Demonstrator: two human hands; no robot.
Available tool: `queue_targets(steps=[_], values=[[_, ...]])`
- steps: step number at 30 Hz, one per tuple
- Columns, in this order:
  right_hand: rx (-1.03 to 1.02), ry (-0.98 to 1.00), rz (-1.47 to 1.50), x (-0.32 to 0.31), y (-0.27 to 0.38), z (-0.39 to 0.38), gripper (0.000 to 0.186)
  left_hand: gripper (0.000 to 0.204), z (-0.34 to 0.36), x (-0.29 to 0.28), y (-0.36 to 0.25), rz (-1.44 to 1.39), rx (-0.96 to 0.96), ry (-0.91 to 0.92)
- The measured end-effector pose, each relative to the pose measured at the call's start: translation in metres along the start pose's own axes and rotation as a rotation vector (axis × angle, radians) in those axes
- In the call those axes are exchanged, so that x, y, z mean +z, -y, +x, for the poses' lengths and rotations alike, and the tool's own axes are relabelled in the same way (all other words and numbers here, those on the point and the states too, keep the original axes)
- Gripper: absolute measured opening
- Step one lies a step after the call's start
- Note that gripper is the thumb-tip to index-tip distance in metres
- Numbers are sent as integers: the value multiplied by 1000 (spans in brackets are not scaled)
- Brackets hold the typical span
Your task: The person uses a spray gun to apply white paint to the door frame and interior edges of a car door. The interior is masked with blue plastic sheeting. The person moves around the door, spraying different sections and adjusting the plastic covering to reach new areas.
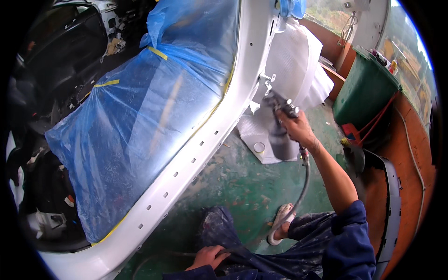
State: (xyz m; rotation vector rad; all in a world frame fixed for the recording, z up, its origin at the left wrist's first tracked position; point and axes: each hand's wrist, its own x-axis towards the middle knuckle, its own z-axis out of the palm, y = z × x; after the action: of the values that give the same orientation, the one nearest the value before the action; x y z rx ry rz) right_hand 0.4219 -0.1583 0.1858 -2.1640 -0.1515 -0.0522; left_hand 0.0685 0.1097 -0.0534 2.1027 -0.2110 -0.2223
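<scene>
My right hand (296,126) grips a spray gun (285,106), blurred at its cup, with a hose (306,184) hanging from it. The gun is beside a white car body frame (200,144) with small slots and metal brackets (267,81). Blue plastic sheeting (135,154), edged with yellow tape (107,83), covers the opening inside the frame. At the bottom, my left hand (210,256) is closed on the hose, close to my paint-marked trouser leg.
The dark car interior (56,46) lies at left. Crumpled pale covering (289,56) sits behind the gun. A green bin (359,93) and red tool (351,135) stand at right, with a dark trim piece (392,196) by the wooden wall (410,168). The green floor (252,186) runs below.
</scene>
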Motion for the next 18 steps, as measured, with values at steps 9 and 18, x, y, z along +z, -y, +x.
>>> queue_targets(steps=[9,18], values=[[19,-218,547,-22,1,-1,41,35,-9,-14,16,115,-195,30],[30,-368,282,-5,-15,6,39,36,0,-13,33,119,-172,-27]])
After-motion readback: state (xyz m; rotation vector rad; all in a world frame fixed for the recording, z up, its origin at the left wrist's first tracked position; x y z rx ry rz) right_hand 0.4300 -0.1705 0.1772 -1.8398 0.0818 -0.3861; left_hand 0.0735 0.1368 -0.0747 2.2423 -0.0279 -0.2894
